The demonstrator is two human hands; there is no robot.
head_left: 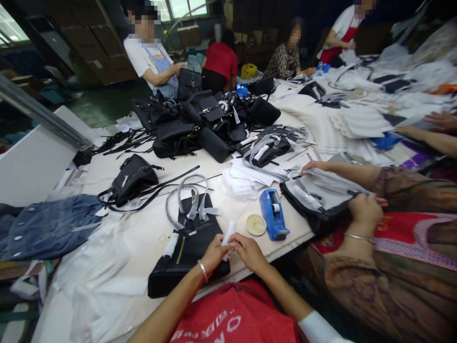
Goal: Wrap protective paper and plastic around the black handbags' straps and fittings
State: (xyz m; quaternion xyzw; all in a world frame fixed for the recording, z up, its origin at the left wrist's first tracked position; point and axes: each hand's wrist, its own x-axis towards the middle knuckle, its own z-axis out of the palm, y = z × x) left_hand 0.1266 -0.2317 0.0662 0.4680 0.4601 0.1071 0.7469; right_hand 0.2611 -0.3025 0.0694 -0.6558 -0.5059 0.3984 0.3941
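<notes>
A black handbag (200, 243) lies flat before me at the table's front edge, with its wrapped handles looped up at the far end and a gold zip on its face. Over its right side, my left hand (214, 255) is closed around a rolled white wrap (229, 231), which stands up between my fingers. My right hand (248, 250) pinches the same wrap from the right; the fingertips of both hands meet there. Another white wrap (171, 244) covers something on the bag's left side. What lies inside the roll is hidden.
Right of the bag are a round tin (256, 224) and a blue tape dispenser (273, 214). A co-worker's hands hold a plastic-covered bag (317, 195) close by. Black bags (210, 114) are heaped behind; a small backpack (132, 178) and denim garment (53, 226) lie left.
</notes>
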